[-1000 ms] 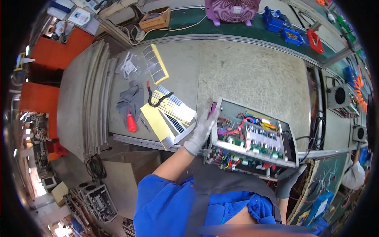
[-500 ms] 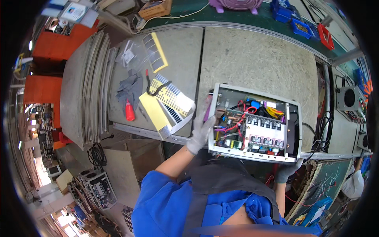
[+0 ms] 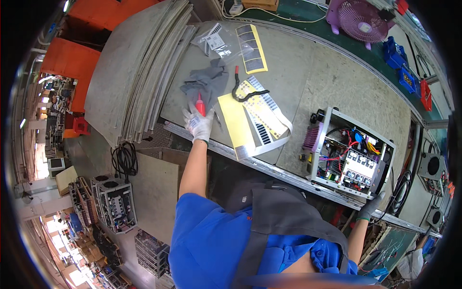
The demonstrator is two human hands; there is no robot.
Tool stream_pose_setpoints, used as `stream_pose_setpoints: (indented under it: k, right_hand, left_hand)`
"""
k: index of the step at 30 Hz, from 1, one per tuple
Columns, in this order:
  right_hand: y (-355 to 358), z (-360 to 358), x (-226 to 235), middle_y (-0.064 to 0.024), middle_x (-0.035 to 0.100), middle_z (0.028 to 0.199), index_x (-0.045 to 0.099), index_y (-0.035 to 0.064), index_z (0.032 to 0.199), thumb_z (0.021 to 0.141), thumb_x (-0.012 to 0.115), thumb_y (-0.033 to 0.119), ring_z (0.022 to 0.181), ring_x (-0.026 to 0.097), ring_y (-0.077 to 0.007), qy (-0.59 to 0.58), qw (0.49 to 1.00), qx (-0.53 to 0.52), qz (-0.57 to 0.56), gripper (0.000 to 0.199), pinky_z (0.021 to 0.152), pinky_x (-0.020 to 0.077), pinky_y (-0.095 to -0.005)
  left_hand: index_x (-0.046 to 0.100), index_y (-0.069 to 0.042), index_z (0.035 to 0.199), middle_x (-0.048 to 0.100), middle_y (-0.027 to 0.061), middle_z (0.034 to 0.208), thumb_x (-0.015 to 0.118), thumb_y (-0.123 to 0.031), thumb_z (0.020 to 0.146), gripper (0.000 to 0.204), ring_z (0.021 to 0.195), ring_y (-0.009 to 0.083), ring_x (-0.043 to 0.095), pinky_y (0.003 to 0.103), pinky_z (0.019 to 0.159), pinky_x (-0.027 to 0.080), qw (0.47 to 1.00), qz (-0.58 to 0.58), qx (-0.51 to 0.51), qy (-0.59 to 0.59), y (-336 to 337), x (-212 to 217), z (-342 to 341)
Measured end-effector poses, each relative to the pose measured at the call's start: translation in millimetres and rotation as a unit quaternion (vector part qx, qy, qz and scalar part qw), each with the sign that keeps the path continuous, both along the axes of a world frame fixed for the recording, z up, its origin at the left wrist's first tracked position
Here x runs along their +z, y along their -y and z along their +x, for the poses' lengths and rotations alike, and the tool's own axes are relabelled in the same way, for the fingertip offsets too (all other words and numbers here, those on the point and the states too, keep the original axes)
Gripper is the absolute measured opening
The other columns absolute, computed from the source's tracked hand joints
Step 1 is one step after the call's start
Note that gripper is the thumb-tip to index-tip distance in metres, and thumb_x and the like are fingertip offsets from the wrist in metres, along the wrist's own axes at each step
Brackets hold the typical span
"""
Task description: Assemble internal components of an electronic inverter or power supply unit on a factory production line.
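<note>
My left hand [image 3: 198,126], in a white glove, closes its fingers around a red squeeze bottle [image 3: 200,107] with a pointed tip. The bottle lies against a crumpled grey cloth [image 3: 207,79]. At the right, an open metal equipment case [image 3: 321,164] rests on the bench, its wires, circuit boards and rows of black components exposed. A purple finned part and black knobs stick out from its left side. My right hand [image 3: 371,207], in a grey glove, holds the near right corner of the case; its thumb is hidden.
Yellow sticker sheets [image 3: 235,123] lie mid-bench, with a black bent tool with a red end [image 3: 237,86] on top. Stacked grey boards [image 3: 137,72] stand left. A purple fan [image 3: 361,21], blue bins [image 3: 393,53] and a red bin [image 3: 425,95] are at the back. Black cable [image 3: 402,192] lies right of the case.
My left hand has let go of the case and moved left to the red bottle. The case now sits farther onto the bench, with my right hand still at its corner. The view has shifted.
</note>
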State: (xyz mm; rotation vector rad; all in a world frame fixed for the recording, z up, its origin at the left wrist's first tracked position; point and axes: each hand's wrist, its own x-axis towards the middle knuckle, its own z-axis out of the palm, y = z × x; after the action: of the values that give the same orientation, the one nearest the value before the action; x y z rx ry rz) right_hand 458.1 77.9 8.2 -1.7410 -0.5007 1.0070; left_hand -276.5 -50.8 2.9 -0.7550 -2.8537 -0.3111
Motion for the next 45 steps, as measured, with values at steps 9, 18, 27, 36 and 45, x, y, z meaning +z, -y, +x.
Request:
stream_pose_setpoints:
  k: [9, 18, 27, 36, 45]
  right_hand:
    - [-0.6, -252.3, 160.2, -0.0158, 0.062, 0.136, 0.062, -0.0020, 0.133, 0.104, 0.045, 0.021, 0.129, 0.056, -0.0262, 0.144, 0.873, 0.421, 0.199, 0.041, 0.111, 0.0417, -0.0404]
    - [26.7, -549.1, 88.6, -0.0112, 0.059, 0.135, 0.046, 0.0054, 0.145, 0.103, 0.059, 0.044, 0.121, 0.059, -0.0217, -0.326, 0.675, 0.636, -0.183, 0.059, 0.104, 0.0493, -0.0385]
    - [15.4, -555.8, 76.4, -0.0099, 0.065, 0.109, 0.054, 0.0025, 0.128, 0.095, 0.070, 0.031, 0.094, 0.067, -0.0191, -0.172, 0.720, 0.668, -0.079, 0.046, 0.086, 0.0543, -0.0351]
    - [-13.2, -520.5, 130.3, -0.0072, 0.066, 0.105, 0.058, 0.0024, 0.127, 0.085, 0.081, 0.037, 0.093, 0.063, -0.0150, -0.061, 0.734, 0.676, 0.005, 0.058, 0.083, 0.0526, -0.0326]
    - [-48.6, -472.2, 191.4, -0.0279, 0.070, 0.107, 0.048, 0.0052, 0.139, 0.083, 0.073, 0.055, 0.098, 0.069, -0.0449, 0.211, 0.702, 0.669, 0.122, 0.080, 0.086, 0.0544, -0.0492]
  left_hand:
    - [0.057, 0.005, 0.122, 0.063, 0.0120, 0.104, 0.081, -0.016, 0.085, 0.048, 0.089, 0.0205, 0.060, 0.035, 0.079, 0.051, 0.844, 0.435, 0.091, 0.300, 40.7, 24.3, -23.0]
    - [0.046, 0.005, 0.142, 0.057, 0.0253, 0.127, 0.056, -0.023, 0.103, 0.049, 0.119, 0.0364, 0.055, 0.046, 0.106, 0.042, 0.860, 0.386, -0.126, 0.309, -4.6, 54.7, 121.5]
    - [0.047, 0.001, 0.145, 0.051, 0.0308, 0.138, 0.080, -0.041, 0.086, 0.080, 0.126, 0.0450, 0.049, 0.055, 0.104, 0.042, 0.952, 0.288, -0.006, 0.104, 10.3, 10.8, -34.5]
    - [0.047, 0.003, 0.147, 0.058, 0.0139, 0.143, 0.066, -0.031, 0.096, 0.064, 0.123, 0.0266, 0.060, 0.037, 0.103, 0.049, 0.741, 0.478, -0.048, 0.469, -30.0, 48.0, -122.1]
    - [0.056, 0.001, 0.141, 0.064, 0.0082, 0.131, 0.064, -0.013, 0.099, 0.045, 0.117, 0.0169, 0.060, 0.033, 0.104, 0.046, 0.510, 0.459, -0.350, 0.638, -132.7, 207.9, 77.8]
